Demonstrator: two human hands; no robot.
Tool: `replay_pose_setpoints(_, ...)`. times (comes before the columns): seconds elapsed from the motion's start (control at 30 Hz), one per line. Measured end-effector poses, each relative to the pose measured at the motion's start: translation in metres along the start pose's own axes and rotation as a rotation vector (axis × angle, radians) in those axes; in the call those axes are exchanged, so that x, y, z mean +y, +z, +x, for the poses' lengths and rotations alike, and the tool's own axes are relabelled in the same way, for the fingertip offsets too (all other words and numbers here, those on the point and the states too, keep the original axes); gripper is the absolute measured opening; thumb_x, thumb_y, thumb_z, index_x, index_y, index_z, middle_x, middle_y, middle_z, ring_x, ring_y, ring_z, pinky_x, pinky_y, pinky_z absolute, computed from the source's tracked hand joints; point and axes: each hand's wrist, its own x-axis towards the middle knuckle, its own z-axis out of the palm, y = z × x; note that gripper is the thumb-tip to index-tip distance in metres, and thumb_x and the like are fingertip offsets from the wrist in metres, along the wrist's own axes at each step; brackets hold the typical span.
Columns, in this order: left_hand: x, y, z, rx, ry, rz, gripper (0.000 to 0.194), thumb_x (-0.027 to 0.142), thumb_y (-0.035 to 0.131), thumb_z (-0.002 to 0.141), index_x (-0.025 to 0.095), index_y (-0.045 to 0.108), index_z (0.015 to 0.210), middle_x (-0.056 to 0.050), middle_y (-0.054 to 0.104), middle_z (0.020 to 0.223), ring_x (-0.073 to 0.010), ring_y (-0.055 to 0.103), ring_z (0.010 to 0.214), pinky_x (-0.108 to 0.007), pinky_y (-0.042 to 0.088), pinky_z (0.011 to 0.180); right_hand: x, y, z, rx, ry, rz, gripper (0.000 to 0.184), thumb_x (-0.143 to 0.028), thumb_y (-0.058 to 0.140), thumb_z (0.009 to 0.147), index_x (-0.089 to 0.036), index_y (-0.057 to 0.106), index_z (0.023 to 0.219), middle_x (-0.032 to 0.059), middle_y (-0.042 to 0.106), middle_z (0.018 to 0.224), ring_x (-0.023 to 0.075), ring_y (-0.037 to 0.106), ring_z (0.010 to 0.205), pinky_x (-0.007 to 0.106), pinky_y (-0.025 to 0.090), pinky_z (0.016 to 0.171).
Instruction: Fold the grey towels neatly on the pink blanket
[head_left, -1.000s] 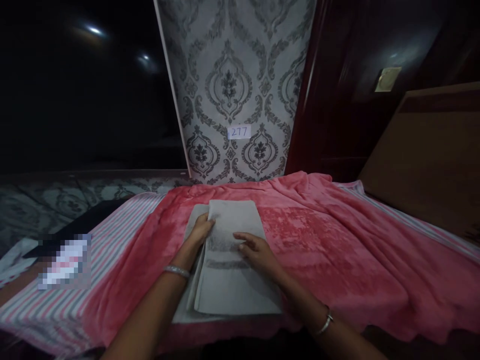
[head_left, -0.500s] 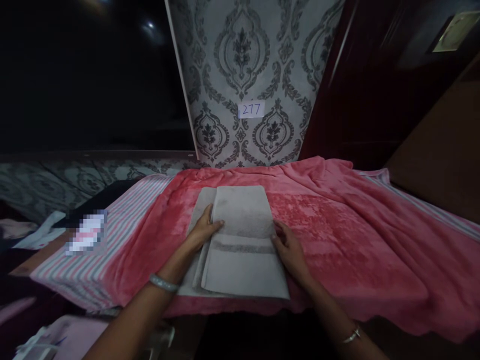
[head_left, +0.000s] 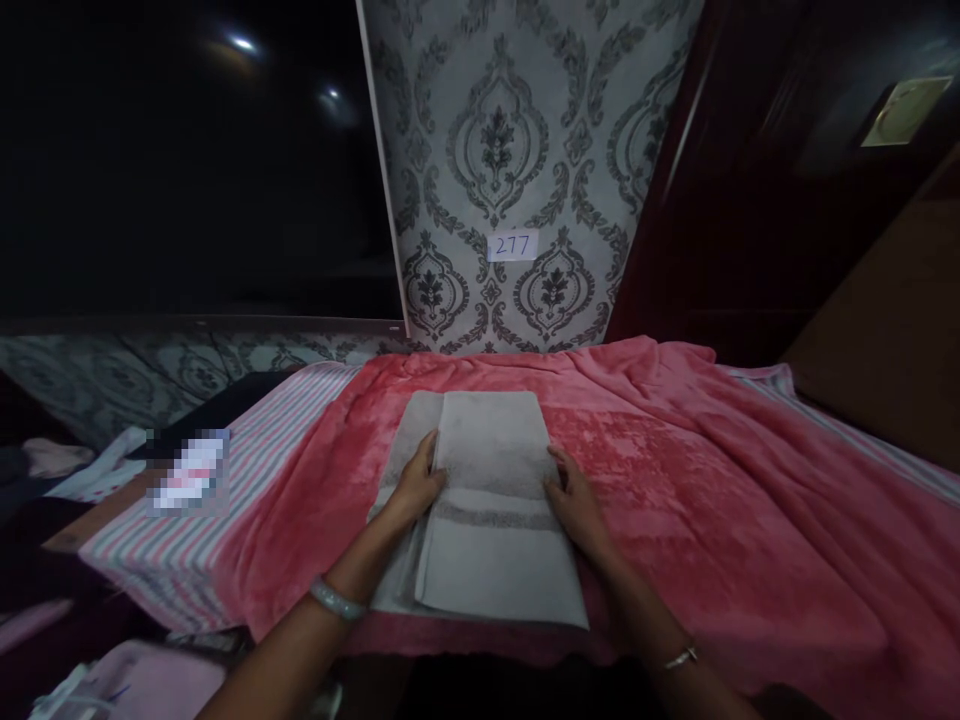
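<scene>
A grey towel (head_left: 495, 570) with a darker band across it lies partly folded on the pink blanket. One folded layer rests over the rest, which shows along the left side. My left hand (head_left: 418, 485) grips the left fold of the upper layer, thumb on top and fingers at its edge. At the right edge, my right hand (head_left: 576, 500) pinches the towel between thumb and fingers. Both hands sit around the middle of its length; some fingertips are hidden by the cloth.
The pink blanket (head_left: 675, 480) covers the table over a striped cloth (head_left: 247, 460). A dark screen (head_left: 187, 180) stands at the back left, beside patterned wallpaper bearing a paper label (head_left: 513, 246). A pink container (head_left: 157, 680) is low at the left.
The view has tilted up slightly, so everything sits a little lower and further right. Both hands stay at the towel's sides, and its folded shape looks nearly the same.
</scene>
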Motion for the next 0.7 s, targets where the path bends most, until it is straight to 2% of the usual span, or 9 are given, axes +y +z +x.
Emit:
replay_pose_setpoints(0.1, 0.002, -0.002, -0.009, -0.051, -0.026, -0.028, 0.100, 0.025, 0.078, 0.064, 0.017, 0.036, 0.154, -0.014, 0.061, 0.140, -0.0301, 0.058, 0.128, -0.038, 0.050, 0.104, 0.001, 0.000, 0.002, -0.035, 0.016, 0.006, 0.066, -0.032, 0.051, 0.075, -0.016, 0.051, 0.139, 0.0144, 0.066, 0.125, 0.0278, 0.064, 0.112, 0.045, 0.054, 0.095)
replay_pose_setpoints(0.17, 0.000, 0.000, -0.012, -0.036, 0.002, -0.005, 0.101, 0.027, 0.080, 0.064, 0.016, 0.036, 0.154, -0.015, 0.054, 0.148, -0.0306, 0.052, 0.136, -0.038, 0.044, 0.112, -0.001, 0.001, 0.008, -0.033, 0.012, -0.004, 0.068, -0.037, 0.052, 0.076, -0.013, 0.050, 0.140, 0.0161, 0.064, 0.128, 0.0284, 0.063, 0.113, 0.046, 0.053, 0.096)
replay_pose_setpoints(0.33, -0.008, 0.006, -0.014, 0.021, 0.091, 0.181, 0.089, 0.015, 0.072, 0.061, 0.015, 0.046, 0.147, -0.014, 0.049, 0.153, -0.0288, 0.042, 0.145, -0.040, 0.027, 0.124, -0.012, 0.010, 0.042, -0.031, 0.009, -0.069, 0.067, -0.042, 0.053, 0.078, -0.016, 0.052, 0.140, 0.0153, 0.063, 0.132, 0.0292, 0.061, 0.118, 0.047, 0.049, 0.101)
replay_pose_setpoints(0.43, -0.013, 0.007, -0.014, 0.018, 0.106, 0.217, 0.084, 0.011, 0.066, 0.062, 0.014, 0.050, 0.144, -0.014, 0.051, 0.152, -0.0278, 0.042, 0.145, -0.040, 0.026, 0.124, -0.011, 0.018, 0.060, 0.002, 0.006, -0.094, 0.067, -0.040, 0.054, 0.076, -0.014, 0.054, 0.137, 0.0174, 0.062, 0.133, 0.0316, 0.060, 0.119, 0.051, 0.046, 0.105)
replay_pose_setpoints(0.57, -0.017, 0.005, -0.012, -0.010, 0.073, 0.202, 0.079, 0.010, 0.062, 0.062, 0.016, 0.055, 0.140, -0.012, 0.056, 0.148, -0.0269, 0.046, 0.142, -0.040, 0.029, 0.123, 0.005, 0.024, 0.066, 0.104, -0.043, -0.053, 0.062, -0.034, 0.049, 0.075, -0.014, 0.055, 0.134, 0.0163, 0.064, 0.129, 0.0306, 0.060, 0.117, 0.051, 0.046, 0.104)
replay_pose_setpoints(0.7, -0.016, 0.001, -0.017, 0.016, 0.112, 0.319, 0.074, 0.012, 0.061, 0.067, 0.013, 0.055, 0.140, -0.016, 0.057, 0.144, -0.0289, 0.049, 0.138, -0.044, 0.032, 0.121, 0.009, 0.018, 0.065, 0.081, -0.083, -0.144, 0.060, -0.032, 0.046, 0.079, -0.017, 0.054, 0.136, 0.0137, 0.066, 0.123, 0.0295, 0.062, 0.110, 0.049, 0.049, 0.099)
